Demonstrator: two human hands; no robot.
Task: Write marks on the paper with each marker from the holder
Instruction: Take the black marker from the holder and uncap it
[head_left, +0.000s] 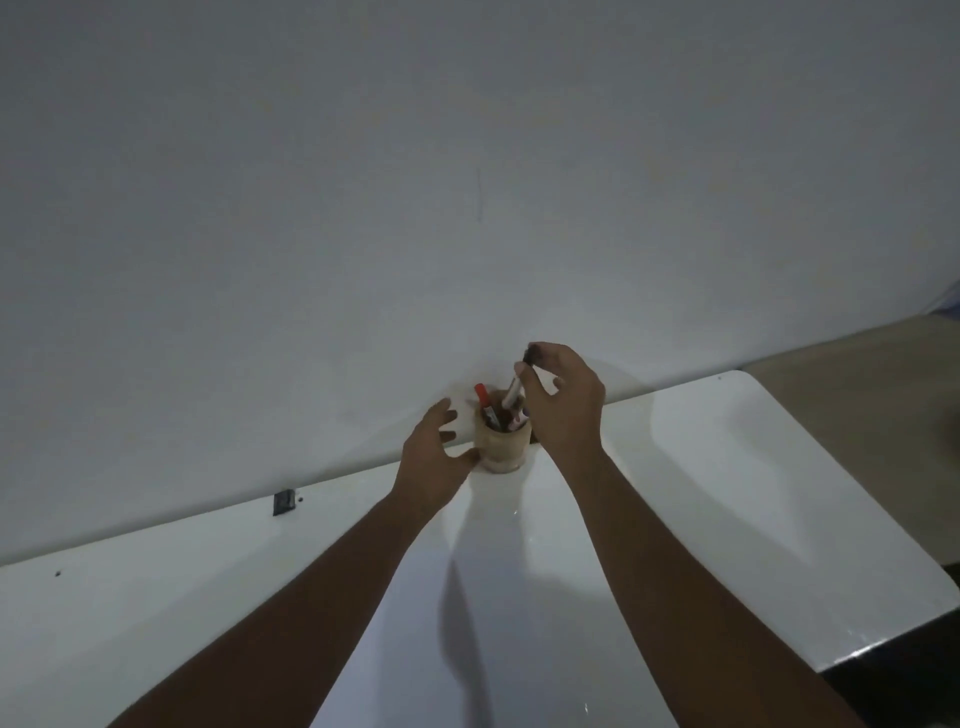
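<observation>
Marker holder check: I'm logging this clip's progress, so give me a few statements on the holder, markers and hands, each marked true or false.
1. The right hand pinches a dark-capped marker whose lower end is inside the holder. True.
2. The left hand is lifting the holder off the table. False: the holder stands on the table, with the open left hand beside it; whether the thumb touches it cannot be told.
3. A red-capped marker stands in the holder. True.
4. The holder lies tipped on its side. False: it is upright.
5. The holder stands at the table's near edge. False: it stands at the far edge, by the wall.
</observation>
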